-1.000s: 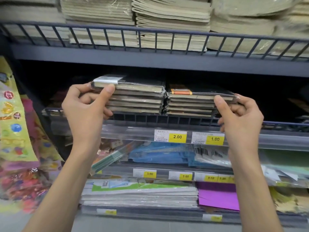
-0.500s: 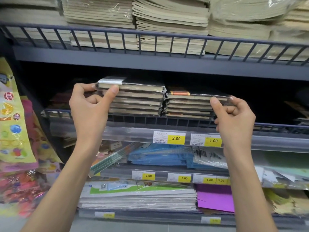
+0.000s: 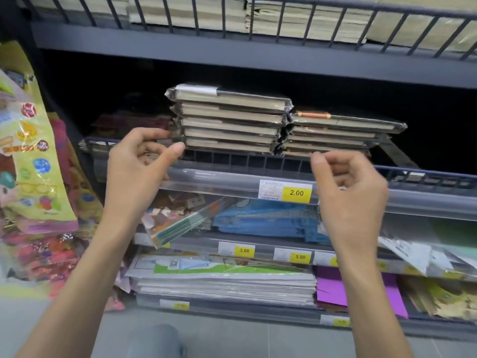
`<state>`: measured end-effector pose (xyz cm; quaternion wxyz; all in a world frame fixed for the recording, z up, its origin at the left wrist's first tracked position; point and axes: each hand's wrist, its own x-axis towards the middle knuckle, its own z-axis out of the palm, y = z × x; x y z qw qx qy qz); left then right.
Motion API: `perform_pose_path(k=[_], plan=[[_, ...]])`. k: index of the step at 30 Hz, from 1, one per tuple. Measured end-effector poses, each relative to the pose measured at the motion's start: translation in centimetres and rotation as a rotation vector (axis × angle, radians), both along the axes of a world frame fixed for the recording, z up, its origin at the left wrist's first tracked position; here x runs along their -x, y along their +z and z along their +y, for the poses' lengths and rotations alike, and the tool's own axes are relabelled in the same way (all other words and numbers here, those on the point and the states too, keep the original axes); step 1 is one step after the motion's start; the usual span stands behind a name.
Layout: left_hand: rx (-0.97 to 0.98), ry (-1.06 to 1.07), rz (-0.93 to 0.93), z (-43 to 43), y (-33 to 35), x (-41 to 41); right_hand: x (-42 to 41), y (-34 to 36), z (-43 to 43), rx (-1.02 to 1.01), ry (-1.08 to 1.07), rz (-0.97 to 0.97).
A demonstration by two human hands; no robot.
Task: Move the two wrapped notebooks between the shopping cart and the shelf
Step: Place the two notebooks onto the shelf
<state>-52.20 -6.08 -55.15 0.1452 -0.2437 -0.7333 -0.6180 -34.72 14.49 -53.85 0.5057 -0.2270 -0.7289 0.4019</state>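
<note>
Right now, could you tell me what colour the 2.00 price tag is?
Yellow with dark digits, on the price tag; the head view shows it.

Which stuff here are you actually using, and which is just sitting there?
Using:
- left notebook stack
- right notebook stack
- left hand, right hand, both empty

Just sitting there:
- 2.00 price tag
- blue packs
- purple paper
- hanging toy packets

Head cam: worn, faces forward and slightly down at shelf point(image 3: 258, 174)
Range: close, arm's reach, both forearms in frame
Overlap: none, single view
</note>
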Motion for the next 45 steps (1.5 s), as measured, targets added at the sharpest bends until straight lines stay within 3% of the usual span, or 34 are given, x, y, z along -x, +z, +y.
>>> perform_pose_path(k=[6, 13, 17, 29, 36, 41, 45], plan=[[0.131, 0.084, 0.072, -0.4, -0.1, 1.1, 3.6, -0.9, -1.8, -0.150, 0.032, -0.182], [0.262, 0.123, 0.146, 0.0, 0.3, 1.9, 5.6, -1.2, -2.1, -0.387, -0.225, -0.314], [0.290, 0.148, 0.214, 0.4, 0.4, 2.3, 6.2, -1.2, -2.1, -0.334, -0.216, -0.374], [0.309, 0.221, 0.345, 1.7, 1.0, 3.1, 8.0, -0.9, -2.0, -0.248, -0.204, -0.311], [0.336, 0.290, 0.275, 2.0, 0.8, 3.5, 8.8, -1.3, -1.8, -0.337, -0.262, -0.319], [0.253, 0.139, 0.153, 1.4, 0.7, 3.9, 8.6, -1.7, -1.9, -0.297, -0.194, -0.258], [0.229, 0.136, 0.149, 1.0, 0.6, 3.6, 8.3, -1.9, -2.0, -0.257, -0.156, -0.277]])
